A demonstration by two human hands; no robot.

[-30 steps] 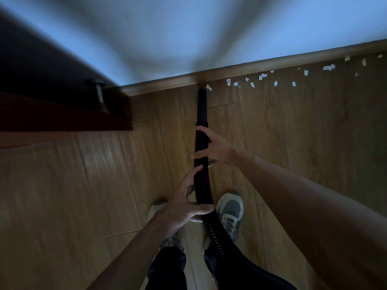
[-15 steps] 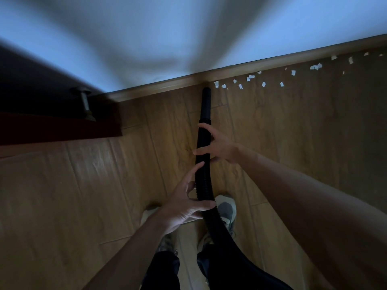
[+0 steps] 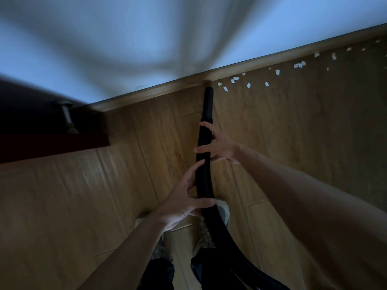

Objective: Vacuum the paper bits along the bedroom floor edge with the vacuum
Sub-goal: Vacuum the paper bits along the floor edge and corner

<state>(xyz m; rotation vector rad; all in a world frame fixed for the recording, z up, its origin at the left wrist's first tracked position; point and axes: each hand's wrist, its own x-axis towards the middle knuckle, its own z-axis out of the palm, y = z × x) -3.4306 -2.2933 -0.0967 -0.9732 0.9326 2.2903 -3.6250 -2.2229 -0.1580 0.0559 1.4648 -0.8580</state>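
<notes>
Head view: wood floor [image 3: 293, 143], baseboard [image 3: 261, 61], pale wall [image 3: 188, 38].

Both forearms bare, reaching forward and down from bottom of view. Right hand [image 3: 219, 146] farther out, fingers wrapped over the black vacuum hose [image 3: 204, 164] from the right side, thumb underneath. Left hand [image 3: 184, 201] nearer the body, lower on the hose, thumb across it, index finger stretched up along it, other fingers loosely curled. Hands just apart, not touching.
</notes>
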